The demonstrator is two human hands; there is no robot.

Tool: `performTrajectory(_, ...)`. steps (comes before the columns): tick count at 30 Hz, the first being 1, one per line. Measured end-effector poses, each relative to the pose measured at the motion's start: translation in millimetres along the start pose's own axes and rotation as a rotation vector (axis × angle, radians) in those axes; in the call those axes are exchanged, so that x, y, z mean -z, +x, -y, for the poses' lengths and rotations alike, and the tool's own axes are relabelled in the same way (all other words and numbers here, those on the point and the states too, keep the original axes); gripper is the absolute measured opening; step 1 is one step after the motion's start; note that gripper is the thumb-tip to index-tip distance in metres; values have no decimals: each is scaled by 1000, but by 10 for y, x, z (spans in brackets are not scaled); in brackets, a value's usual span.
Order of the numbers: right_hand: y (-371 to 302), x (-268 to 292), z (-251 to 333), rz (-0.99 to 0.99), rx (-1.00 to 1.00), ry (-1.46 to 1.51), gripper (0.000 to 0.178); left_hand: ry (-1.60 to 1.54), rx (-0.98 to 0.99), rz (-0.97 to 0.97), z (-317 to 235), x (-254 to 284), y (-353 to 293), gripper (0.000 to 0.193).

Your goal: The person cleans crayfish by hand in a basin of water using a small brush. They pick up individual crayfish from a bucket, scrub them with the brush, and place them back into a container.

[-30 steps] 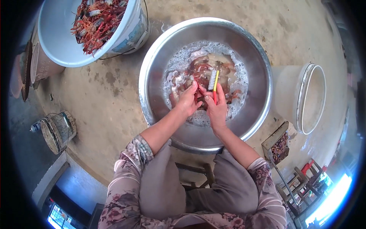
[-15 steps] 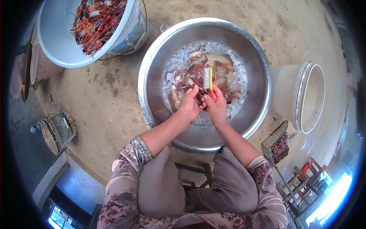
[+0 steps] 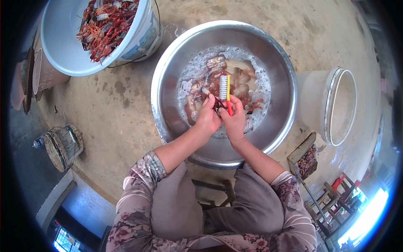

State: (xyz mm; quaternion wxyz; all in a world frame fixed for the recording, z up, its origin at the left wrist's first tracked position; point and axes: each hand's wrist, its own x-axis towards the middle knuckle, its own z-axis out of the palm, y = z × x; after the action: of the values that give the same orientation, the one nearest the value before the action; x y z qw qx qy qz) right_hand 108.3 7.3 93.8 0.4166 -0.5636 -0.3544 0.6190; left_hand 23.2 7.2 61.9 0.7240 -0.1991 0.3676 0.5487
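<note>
Over a wide metal basin (image 3: pixel 176 54), my left hand (image 3: pixel 208 117) is closed on a dark red crayfish (image 3: pixel 218 105). My right hand (image 3: pixel 234 121) grips a scrub brush (image 3: pixel 228 93) with a yellow and red handle and white bristles; the bristles point up and away from me. The fingertips of my right hand also meet the crayfish, so both hands nearly touch. Beneath them lies foamy, murky water (image 3: pixel 241 65) with more crayfish (image 3: pixel 216 63), partly submerged. My fingers hide part of the held crayfish.
A pale blue basin (image 3: pixel 63 38) heaped with crayfish (image 3: pixel 110 27) rests on a bucket at the upper left. On the right lies a whitish bucket (image 3: pixel 312 101), and nearby a long-handled dustpan (image 3: pixel 304 159) with scraps. A dirty pail (image 3: pixel 63 147) stands at left; wooden chairs (image 3: pixel 331 197) are at lower right.
The brush and my right hand have shifted slightly left, closer to my left hand. My left hand still holds the crayfish in nearly the same place.
</note>
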Motion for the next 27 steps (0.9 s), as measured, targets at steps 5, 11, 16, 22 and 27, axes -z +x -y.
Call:
performTrajectory(5,48,35,-31,-30,92,-163,42,10,56,-10,-57,-30,-11,38)
performTrajectory(11,306,535,113,141,12,-301,47,1456,-109,-211,-553,14,-233,29)
performTrajectory(16,366,566,439,437,-254,-115,49,1694,-1,353,-666,-471,-176,21)
performTrajectory(22,687,574,383,546,-265,-230,49,1233,239,484,-339,102,103,20)
performTrajectory(27,764,852,-244,113,-64,-593,40,780,212,79,-273,84,175,16)
